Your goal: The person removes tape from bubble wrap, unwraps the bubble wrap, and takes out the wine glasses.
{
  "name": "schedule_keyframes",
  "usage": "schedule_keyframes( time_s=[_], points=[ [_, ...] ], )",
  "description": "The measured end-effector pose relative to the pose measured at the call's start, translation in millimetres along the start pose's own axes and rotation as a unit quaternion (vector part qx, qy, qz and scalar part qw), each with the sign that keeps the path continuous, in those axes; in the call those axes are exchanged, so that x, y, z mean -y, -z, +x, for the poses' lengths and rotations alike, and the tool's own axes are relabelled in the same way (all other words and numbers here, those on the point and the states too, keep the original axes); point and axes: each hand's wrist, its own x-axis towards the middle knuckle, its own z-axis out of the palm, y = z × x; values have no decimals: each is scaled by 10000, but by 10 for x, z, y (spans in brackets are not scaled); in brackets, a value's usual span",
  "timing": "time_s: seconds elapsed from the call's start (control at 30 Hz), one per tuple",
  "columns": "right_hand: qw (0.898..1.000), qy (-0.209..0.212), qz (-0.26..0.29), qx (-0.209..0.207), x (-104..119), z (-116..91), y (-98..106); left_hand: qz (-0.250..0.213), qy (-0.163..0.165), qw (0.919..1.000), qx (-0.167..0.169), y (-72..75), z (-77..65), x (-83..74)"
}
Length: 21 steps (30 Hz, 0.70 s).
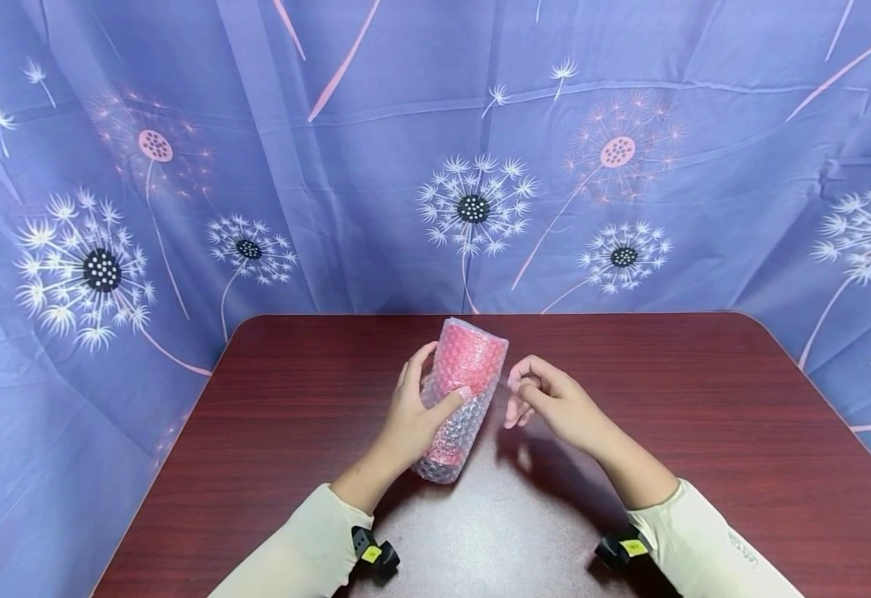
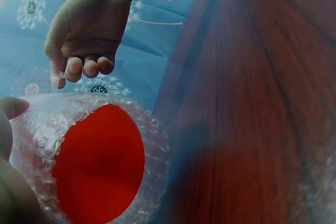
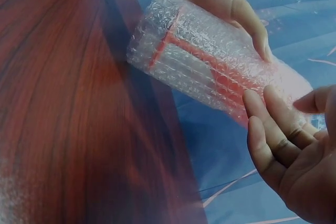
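My left hand (image 1: 407, 425) grips a red cylinder (image 1: 472, 353) wrapped in bubble wrap (image 1: 462, 425), with the thumb across its near side and the fingers round its far left side. The cylinder is tilted above the table, and its flat red end fills much of the left wrist view. To its right is my right hand (image 1: 560, 407), with thumb and forefinger pinching what looks like a small piece of clear tape (image 2: 58, 81) close to the wrap. The other fingers are loosely curled. In the right wrist view, a pale section shows through the wrap between red parts.
A dark red wood-grain table (image 1: 286, 432) lies beneath both hands, with glare at its front. A blue cloth (image 1: 375, 191) printed with dandelions hangs behind and beside it. Small black cameras (image 1: 377, 555) are strapped to both wrists over pale sleeves.
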Motion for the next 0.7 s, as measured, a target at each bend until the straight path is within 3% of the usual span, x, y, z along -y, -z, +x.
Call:
schedule_keyframes(
  time_s=[0.3, 0.7],
  points=[
    [9995, -306, -9, -51, 13, 14, -7, -69, 11, 9998, 178, -3, -13, -6],
    [9993, -168, 251, 220, -3, 2, -22, 111, 91, 9983, 561, 6, -23, 0]
  ],
)
